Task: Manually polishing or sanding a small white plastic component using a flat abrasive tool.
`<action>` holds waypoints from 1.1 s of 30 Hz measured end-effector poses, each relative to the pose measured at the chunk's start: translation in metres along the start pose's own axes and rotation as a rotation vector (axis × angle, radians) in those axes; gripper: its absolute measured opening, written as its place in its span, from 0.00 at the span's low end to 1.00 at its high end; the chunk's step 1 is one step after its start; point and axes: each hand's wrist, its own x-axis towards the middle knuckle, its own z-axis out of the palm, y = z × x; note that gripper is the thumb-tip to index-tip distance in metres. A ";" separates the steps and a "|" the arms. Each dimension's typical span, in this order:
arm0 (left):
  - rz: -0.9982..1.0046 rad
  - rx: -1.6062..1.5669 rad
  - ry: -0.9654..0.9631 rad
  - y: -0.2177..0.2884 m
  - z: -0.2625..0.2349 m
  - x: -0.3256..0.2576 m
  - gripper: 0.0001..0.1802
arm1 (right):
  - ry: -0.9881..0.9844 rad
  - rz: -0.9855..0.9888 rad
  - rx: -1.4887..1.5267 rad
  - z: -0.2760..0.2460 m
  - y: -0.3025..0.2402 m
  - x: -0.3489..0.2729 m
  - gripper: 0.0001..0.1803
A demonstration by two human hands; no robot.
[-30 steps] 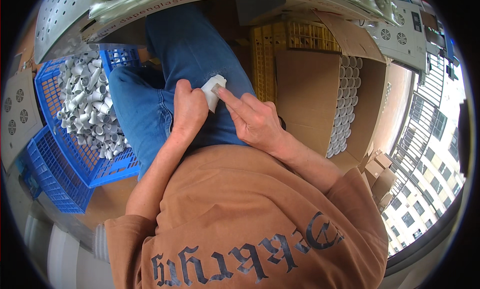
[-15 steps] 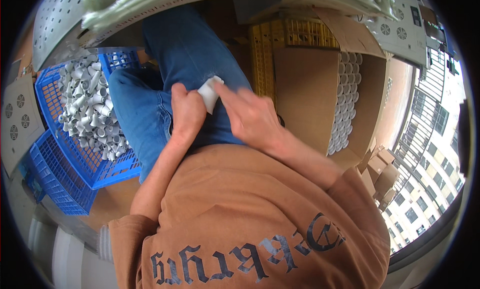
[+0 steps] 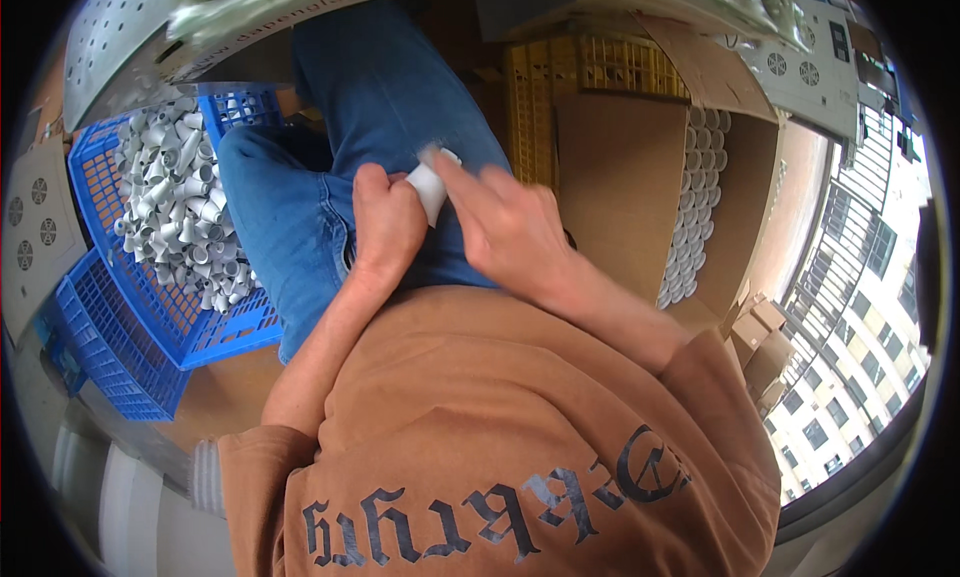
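Note:
My left hand (image 3: 386,222) is closed around a white plastic pipe fitting (image 3: 428,193), a short tapered tube held tilted over my lap. Its lower end points toward my belly, and the fist hides part of its left side. My right hand (image 3: 515,227) is at the fitting's far rim, with a forefinger reaching onto that end. Motion smears the right fingers, so whether they hold anything small cannot be made out. White dust or shavings lie on the jeans just beyond the fitting.
A blue crate (image 3: 190,342) heaped with loose grey-white fittings (image 3: 185,192) stands left, above another blue crate (image 3: 115,352). On the right, an open cardboard box (image 3: 615,187) holds stacked fittings in rows. A yellow crate (image 3: 530,107) is behind it. A metal machine edge (image 3: 330,12) crosses ahead.
Both hands and the fitting have shifted slightly to the right in the picture. The right fingers remain at the fitting's far end, still blurred. The left hand keeps its grip.

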 end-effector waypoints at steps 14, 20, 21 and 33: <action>0.015 -0.071 -0.012 -0.003 0.002 -0.002 0.13 | -0.021 0.015 -0.089 -0.003 0.000 -0.002 0.24; 0.141 0.113 -0.084 -0.011 0.003 -0.003 0.12 | -0.023 0.034 -0.107 -0.011 -0.007 0.003 0.23; 0.109 0.100 -0.095 -0.012 0.002 -0.001 0.12 | -0.015 0.033 -0.106 -0.013 -0.008 0.004 0.23; -0.059 -0.026 0.039 0.008 -0.004 -0.001 0.10 | 0.014 -0.010 -0.006 -0.003 -0.001 -0.001 0.24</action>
